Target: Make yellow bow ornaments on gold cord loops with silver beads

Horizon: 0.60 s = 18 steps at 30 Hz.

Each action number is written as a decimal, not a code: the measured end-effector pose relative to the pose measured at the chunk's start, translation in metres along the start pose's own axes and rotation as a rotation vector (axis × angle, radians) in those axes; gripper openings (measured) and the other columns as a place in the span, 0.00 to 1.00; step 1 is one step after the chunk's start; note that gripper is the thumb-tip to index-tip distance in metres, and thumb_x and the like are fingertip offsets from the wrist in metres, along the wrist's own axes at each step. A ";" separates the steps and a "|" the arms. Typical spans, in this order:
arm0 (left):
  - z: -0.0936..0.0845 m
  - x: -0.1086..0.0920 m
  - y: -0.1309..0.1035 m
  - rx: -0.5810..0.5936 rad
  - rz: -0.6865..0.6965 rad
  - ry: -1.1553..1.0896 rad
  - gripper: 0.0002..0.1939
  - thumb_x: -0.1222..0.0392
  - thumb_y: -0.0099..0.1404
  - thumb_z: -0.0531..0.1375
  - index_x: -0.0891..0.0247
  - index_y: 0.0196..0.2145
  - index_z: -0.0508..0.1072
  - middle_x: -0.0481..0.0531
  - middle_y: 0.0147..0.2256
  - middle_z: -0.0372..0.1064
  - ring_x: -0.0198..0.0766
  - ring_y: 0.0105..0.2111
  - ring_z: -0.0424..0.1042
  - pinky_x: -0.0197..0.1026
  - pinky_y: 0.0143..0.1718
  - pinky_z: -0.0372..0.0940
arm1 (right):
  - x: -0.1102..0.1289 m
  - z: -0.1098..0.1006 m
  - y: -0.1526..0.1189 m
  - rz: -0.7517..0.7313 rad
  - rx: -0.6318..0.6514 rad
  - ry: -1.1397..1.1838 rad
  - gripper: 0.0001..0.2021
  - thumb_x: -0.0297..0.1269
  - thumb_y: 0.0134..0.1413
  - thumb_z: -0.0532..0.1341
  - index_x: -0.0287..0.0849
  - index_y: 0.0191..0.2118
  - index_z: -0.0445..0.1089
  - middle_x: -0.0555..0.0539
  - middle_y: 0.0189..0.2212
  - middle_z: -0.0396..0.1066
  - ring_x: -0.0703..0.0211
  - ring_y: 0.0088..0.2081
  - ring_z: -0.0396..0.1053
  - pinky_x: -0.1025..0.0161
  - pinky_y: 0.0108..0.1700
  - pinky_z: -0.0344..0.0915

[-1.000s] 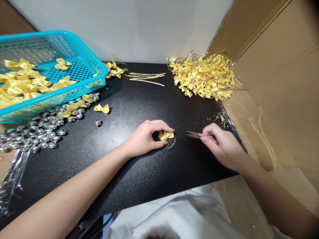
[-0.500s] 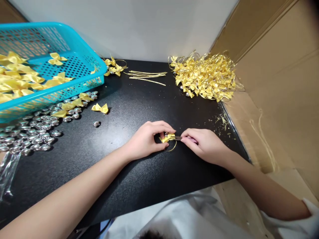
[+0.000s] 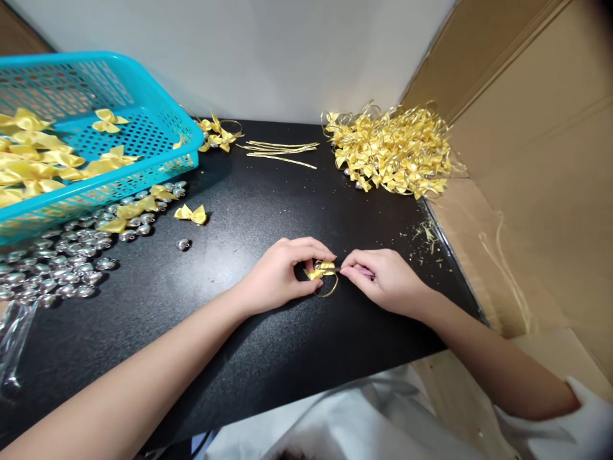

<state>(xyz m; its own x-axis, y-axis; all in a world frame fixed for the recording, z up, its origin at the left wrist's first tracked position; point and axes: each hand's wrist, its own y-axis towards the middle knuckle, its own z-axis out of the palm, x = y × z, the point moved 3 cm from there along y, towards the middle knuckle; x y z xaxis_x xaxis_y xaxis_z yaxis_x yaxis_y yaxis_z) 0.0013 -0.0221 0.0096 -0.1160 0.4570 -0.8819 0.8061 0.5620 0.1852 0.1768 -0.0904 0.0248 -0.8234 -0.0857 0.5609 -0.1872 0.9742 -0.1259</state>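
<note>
Thumb and fingers of my left hand (image 3: 280, 276) are closed on a yellow ribbon bow (image 3: 312, 275), low over the black table. A silver heart-like bead shows partly at the bow, and a thin gold cord loop (image 3: 330, 292) curves out toward me. My right hand (image 3: 387, 281) pinches a slim metal-tipped tool with a pink handle (image 3: 366, 273); its exact kind is hard to make out. The tool's tip lies over the right side of the bow, between my two hands. My left fingers partly cover the bow.
At left, a blue basket (image 3: 191, 150) holds yellow bows, with silver beads (image 3: 64, 265) spread before it. A single bow (image 3: 191, 214) and bead (image 3: 183, 244) lie nearby. Gold cords (image 3: 282, 151) lie at the back. Finished-looking bows (image 3: 393, 150) are heaped back right, near cord scraps (image 3: 427, 233).
My right hand has moved slightly left, bringing the tool's tip further over the bow. My left hand keeps its hold. The whole view has shifted slightly.
</note>
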 end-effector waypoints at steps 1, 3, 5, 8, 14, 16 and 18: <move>0.000 0.000 0.000 0.000 0.002 0.000 0.17 0.71 0.56 0.64 0.63 0.44 0.77 0.53 0.43 0.76 0.32 0.29 0.71 0.37 0.35 0.68 | 0.001 -0.001 -0.001 -0.006 -0.002 0.008 0.10 0.38 0.60 0.57 0.41 0.33 0.73 0.50 0.24 0.72 0.64 0.24 0.66 0.66 0.30 0.57; 0.000 -0.001 -0.001 -0.008 0.003 -0.003 0.17 0.71 0.56 0.65 0.63 0.44 0.77 0.54 0.43 0.75 0.32 0.29 0.71 0.38 0.35 0.68 | -0.002 -0.006 -0.004 -0.010 -0.016 0.027 0.10 0.39 0.60 0.57 0.42 0.34 0.73 0.50 0.25 0.73 0.64 0.24 0.66 0.67 0.29 0.58; -0.003 -0.002 -0.002 -0.039 0.002 -0.022 0.17 0.69 0.55 0.66 0.63 0.44 0.76 0.54 0.44 0.75 0.33 0.30 0.70 0.38 0.35 0.68 | -0.012 -0.015 -0.011 0.018 -0.082 0.022 0.10 0.39 0.61 0.56 0.43 0.36 0.73 0.50 0.26 0.74 0.64 0.23 0.66 0.66 0.28 0.59; -0.009 0.000 -0.004 -0.135 -0.016 -0.070 0.16 0.64 0.56 0.67 0.63 0.44 0.77 0.55 0.43 0.75 0.34 0.31 0.68 0.38 0.33 0.66 | -0.047 -0.039 -0.030 0.132 -0.336 -0.105 0.11 0.41 0.60 0.56 0.42 0.40 0.73 0.48 0.26 0.74 0.61 0.23 0.67 0.64 0.27 0.61; -0.021 0.022 -0.009 -0.347 -0.157 -0.342 0.10 0.58 0.64 0.59 0.62 0.37 0.80 0.55 0.40 0.76 0.43 0.41 0.73 0.45 0.43 0.67 | -0.129 -0.077 -0.084 0.301 -0.634 -0.483 0.17 0.49 0.61 0.54 0.41 0.38 0.73 0.38 0.34 0.76 0.45 0.36 0.72 0.53 0.37 0.65; -0.023 0.025 -0.007 -0.365 -0.181 -0.378 0.10 0.58 0.64 0.58 0.61 0.36 0.80 0.54 0.40 0.77 0.43 0.42 0.73 0.45 0.44 0.66 | -0.145 -0.081 -0.096 0.319 -0.636 -0.586 0.15 0.47 0.62 0.55 0.42 0.38 0.73 0.37 0.35 0.75 0.42 0.38 0.71 0.50 0.41 0.65; -0.026 0.023 -0.005 -0.351 -0.218 -0.309 0.10 0.58 0.64 0.58 0.61 0.37 0.79 0.53 0.40 0.77 0.43 0.42 0.73 0.45 0.44 0.66 | -0.155 -0.080 -0.105 0.306 -0.666 -0.638 0.14 0.46 0.62 0.56 0.42 0.38 0.74 0.36 0.36 0.74 0.41 0.40 0.70 0.49 0.43 0.64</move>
<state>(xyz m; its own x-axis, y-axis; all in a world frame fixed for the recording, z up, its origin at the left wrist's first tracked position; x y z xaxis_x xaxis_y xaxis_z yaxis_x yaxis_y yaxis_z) -0.0202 0.0038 -0.0006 -0.0396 0.1083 -0.9933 0.5328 0.8433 0.0707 0.3672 -0.1622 0.0167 -0.9586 0.2846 0.0072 0.2629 0.8751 0.4063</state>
